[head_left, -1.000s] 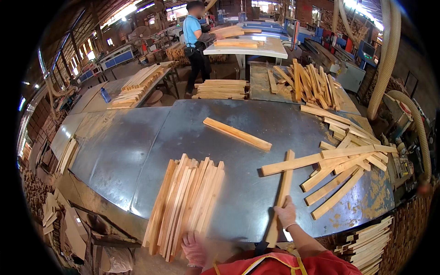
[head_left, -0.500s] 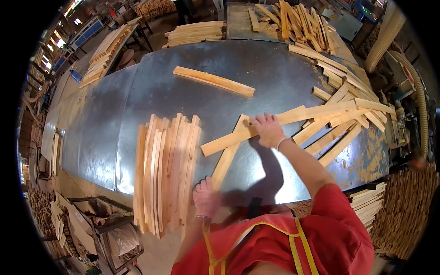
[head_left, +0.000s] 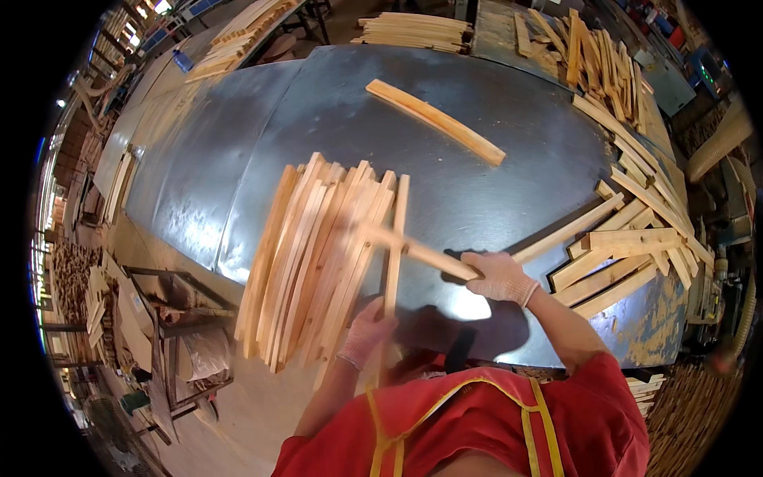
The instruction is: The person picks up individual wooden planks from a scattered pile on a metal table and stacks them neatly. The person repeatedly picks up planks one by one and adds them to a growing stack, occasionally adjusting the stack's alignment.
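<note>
My left hand (head_left: 369, 331), in a knit glove, is closed around the near part of a narrow wooden slat (head_left: 394, 274) beside the row of slats. In my gloved right hand (head_left: 501, 278) is the end of a second wooden slat (head_left: 442, 261). This one reaches left across the first slat, and its far end is blurred by motion over the right side of the row. The row of wooden slats (head_left: 306, 262) stands on edge, packed side by side, its near ends overhanging the table edge. Farther back, a single slat (head_left: 435, 121) lies alone on the dark metal table (head_left: 334, 103).
On the right lies a loose, crisscrossed pile of slats (head_left: 628, 242). Another heap (head_left: 608, 71) is at the far right, with a stack (head_left: 413, 32) at the back. A metal-framed stand (head_left: 171, 334) is at the left, below the table edge. A ribbed hose (head_left: 719, 143) hangs on the right.
My right hand has drawn its slat off the pile and swung it left toward the row. My left hand's slat now stands nearly parallel beside the row. The view has shifted.
</note>
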Motion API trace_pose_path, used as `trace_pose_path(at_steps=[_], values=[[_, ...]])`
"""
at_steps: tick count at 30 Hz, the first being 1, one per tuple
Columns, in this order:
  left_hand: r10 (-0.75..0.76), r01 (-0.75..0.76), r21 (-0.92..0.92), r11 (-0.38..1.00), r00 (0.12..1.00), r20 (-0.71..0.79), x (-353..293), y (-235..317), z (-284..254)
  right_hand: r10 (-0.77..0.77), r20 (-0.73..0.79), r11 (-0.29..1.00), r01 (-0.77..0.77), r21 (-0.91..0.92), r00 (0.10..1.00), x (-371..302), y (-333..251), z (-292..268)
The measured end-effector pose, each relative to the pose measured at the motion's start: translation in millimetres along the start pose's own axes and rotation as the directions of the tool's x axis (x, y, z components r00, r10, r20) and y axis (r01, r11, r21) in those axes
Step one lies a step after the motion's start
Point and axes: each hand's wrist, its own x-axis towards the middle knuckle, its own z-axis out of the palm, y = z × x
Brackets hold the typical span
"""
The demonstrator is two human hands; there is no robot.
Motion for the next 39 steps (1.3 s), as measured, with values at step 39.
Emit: trace_pose_path(at_steps=[39], values=[[0.285, -0.105, 0.656, 0.747, 0.943, -0.173, -15, 89, 70, 0.107, -0.172, 0.475, 0.101, 0.874, 0.979, 109, 70, -6]])
